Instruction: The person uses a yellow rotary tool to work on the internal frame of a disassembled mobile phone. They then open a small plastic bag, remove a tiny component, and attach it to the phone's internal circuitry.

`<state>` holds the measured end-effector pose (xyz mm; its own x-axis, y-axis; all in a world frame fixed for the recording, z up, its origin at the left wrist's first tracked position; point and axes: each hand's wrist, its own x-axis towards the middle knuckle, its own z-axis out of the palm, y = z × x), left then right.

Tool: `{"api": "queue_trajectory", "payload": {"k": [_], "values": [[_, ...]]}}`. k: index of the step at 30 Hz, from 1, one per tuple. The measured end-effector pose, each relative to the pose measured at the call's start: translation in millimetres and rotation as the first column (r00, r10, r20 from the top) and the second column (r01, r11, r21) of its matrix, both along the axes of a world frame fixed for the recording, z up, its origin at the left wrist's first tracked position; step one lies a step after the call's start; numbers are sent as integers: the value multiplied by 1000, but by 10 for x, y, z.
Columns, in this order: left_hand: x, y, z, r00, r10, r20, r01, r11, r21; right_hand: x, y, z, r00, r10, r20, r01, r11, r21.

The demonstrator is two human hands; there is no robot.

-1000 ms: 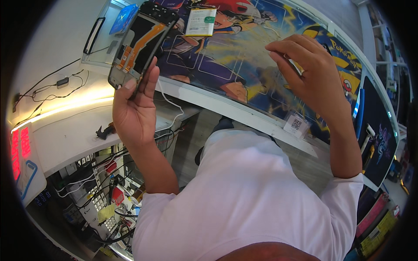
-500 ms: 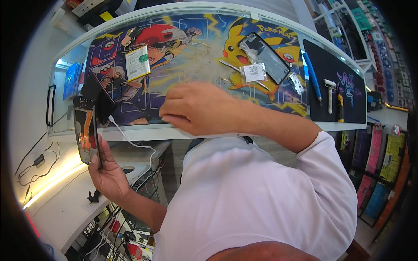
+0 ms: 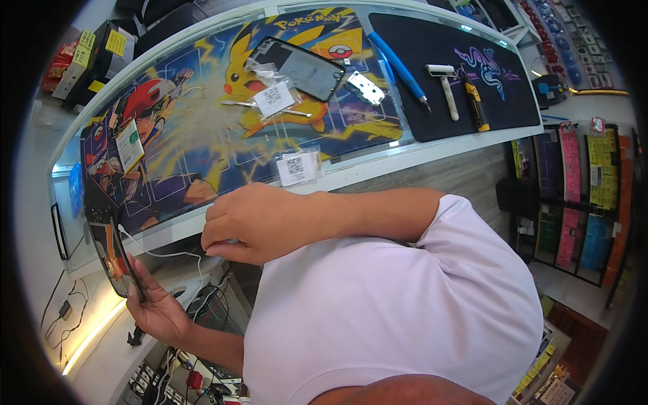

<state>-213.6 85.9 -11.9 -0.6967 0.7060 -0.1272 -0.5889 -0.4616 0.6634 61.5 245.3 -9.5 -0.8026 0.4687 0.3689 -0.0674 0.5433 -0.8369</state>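
Note:
My left hand grips the lower end of an opened phone, fingers on one side and thumb on the other. The phone stands tilted beyond the table's front left corner, its orange flex cables showing. My right hand is just off the front edge of the table, fingers curled down toward the thumb. What it may hold is hidden. A small clear bag with a white label lies by the mat's front edge. A battery rests on the mat's left side. Near it, a white cable hangs over the edge.
On the colourful mat lie a phone frame, another labelled bag, a thin metal tool and a metal plate. A blue pen-like tool, a white roller and a yellow-black cutter lie rightward.
The view has swung, shifting the table up and left. My right hand has drawn back from over the mat to off its front edge. A labelled bag near that edge now shows.

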Motion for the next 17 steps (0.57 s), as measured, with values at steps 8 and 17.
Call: {"api": "queue_trajectory", "payload": {"k": [8,17], "values": [[1023,-372,22,996,77,53,-79,995,53,745,-76,-139,992,125,-32,-127,990,-57],[1914,-1000,-26,963,268,38,-267,963,-14,420,-459,16,905,422,59,-403,892,-203]]}}
